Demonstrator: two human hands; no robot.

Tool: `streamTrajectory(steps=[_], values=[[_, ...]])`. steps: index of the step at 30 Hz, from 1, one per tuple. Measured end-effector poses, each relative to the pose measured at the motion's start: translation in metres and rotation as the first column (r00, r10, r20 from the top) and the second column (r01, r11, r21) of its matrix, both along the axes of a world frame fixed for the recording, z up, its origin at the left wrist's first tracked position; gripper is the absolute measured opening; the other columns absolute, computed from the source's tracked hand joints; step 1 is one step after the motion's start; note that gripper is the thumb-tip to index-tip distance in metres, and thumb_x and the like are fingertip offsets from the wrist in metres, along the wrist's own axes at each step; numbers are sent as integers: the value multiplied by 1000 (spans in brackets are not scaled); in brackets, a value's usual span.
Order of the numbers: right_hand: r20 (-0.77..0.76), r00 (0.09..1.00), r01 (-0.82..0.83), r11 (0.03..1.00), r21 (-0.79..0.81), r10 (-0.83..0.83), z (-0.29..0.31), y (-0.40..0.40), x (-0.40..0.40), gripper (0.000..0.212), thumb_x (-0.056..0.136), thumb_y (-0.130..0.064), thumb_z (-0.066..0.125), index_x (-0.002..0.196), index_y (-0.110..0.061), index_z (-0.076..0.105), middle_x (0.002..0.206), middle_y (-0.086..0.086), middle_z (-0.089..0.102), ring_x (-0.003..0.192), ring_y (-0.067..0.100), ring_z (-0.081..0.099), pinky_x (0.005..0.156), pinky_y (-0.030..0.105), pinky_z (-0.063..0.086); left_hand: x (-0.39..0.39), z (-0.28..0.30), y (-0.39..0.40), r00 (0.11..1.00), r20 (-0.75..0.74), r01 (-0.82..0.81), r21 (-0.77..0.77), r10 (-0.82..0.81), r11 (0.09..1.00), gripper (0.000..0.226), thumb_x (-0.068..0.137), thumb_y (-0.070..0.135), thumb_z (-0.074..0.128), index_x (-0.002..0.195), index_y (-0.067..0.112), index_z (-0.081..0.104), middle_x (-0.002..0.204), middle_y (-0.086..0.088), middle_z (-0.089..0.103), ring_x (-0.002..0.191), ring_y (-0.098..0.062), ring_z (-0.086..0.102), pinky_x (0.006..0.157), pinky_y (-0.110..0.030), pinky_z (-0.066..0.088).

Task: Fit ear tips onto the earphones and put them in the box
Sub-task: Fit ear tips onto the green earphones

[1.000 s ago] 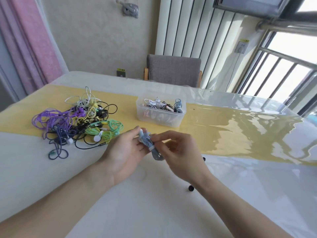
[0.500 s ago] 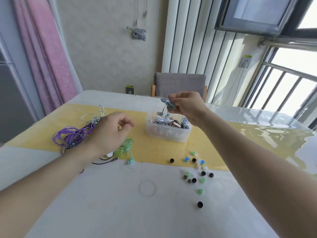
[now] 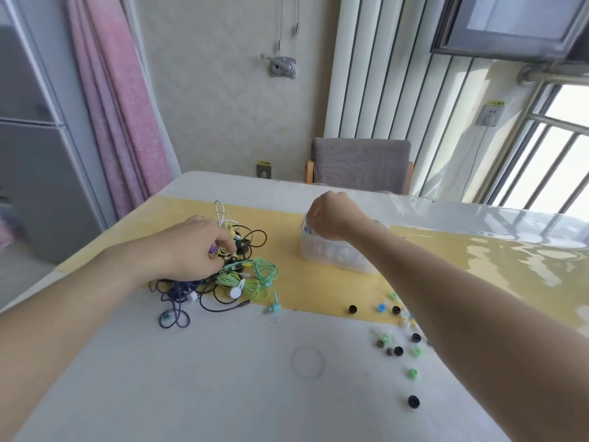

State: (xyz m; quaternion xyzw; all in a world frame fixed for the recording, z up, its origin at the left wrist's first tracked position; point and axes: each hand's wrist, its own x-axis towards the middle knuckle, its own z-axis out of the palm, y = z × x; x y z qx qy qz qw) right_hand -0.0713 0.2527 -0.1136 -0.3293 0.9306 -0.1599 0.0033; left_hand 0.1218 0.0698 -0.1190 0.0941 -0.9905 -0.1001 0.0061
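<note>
Over the box [image 3: 322,250], the right hand [image 3: 331,215] dips, fingers hidden, grasp impossible to tell. Left hand [image 3: 188,250] curls fingertips into the tangled earphones [image 3: 251,275], pinching cords.

Home dining corner: pink curtain [image 3: 127,100], wallpapered wall [image 3: 229,100], upholstered chair [image 3: 360,162], covered table [image 3: 191,378], barred window [image 3: 548,154].

Bright daylight from the window [image 3: 554,154] glares off the table [image 3: 497,250]; edges bend.

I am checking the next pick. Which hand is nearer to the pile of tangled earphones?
Left. The left hand lies on the pile of earphones, fingers among the cords. The right hand is apart from it, over the clear box.
</note>
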Motion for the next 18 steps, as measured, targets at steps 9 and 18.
streamTrajectory(steps=[9,18], values=[[-244,969,-76,985,-155,36,-16,4,10,28,100,-17,47,108,-17,73,121,6,59,117,33,42,93,41,34,-7,-22,33,989,24,147,-330,-148,933,34,79,45,68,111,38,59,108,9,44,109,-15,31,98,-31,32],[-167,920,-391,846,-363,353,-35,30,72,19,91,-8,62,103,-14,75,97,-3,63,89,9,49,79,3,30,-4,-23,25,964,-218,118,-162,-152,980,16,72,34,78,80,33,64,94,12,54,100,-14,40,90,-32,35]])
